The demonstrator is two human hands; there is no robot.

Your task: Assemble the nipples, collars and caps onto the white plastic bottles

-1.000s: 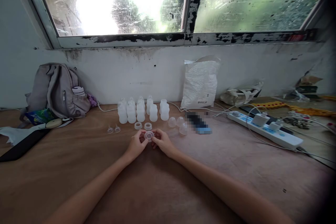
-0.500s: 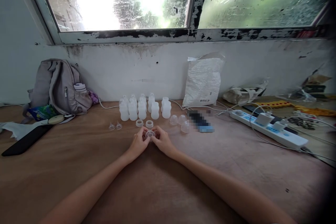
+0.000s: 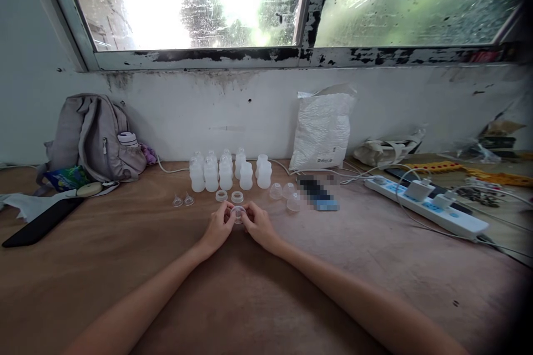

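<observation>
Between my two hands is a clear round bottle collar point(image 3: 238, 214), and a nipple seems to sit inside it, though the fingers cover its edges. My left hand point(image 3: 220, 226) pinches the collar's left side; my right hand point(image 3: 259, 227) is closed on its right side. Just beyond the fingers lie two collar rings point(image 3: 237, 197). Two clear bottle nipples point(image 3: 183, 199) rest off to the left. Three transparent dome caps point(image 3: 287, 196) are to the right. Behind the rings stand several frosted baby bottles point(image 3: 225, 173) in rows, some of them with clear tops.
A grey backpack point(image 3: 94, 138) leans on the wall at the left, with a black flat case point(image 3: 41, 223) before it. At the right are a blurred-out phone point(image 3: 320, 194), a white mailer bag point(image 3: 322, 130), and a power strip point(image 3: 428, 208) with trailing cables.
The collar has been tilted back and forth between my fingers, both hands keeping hold of it. My view shifted slightly at first; the bottles and other parts stay put.
</observation>
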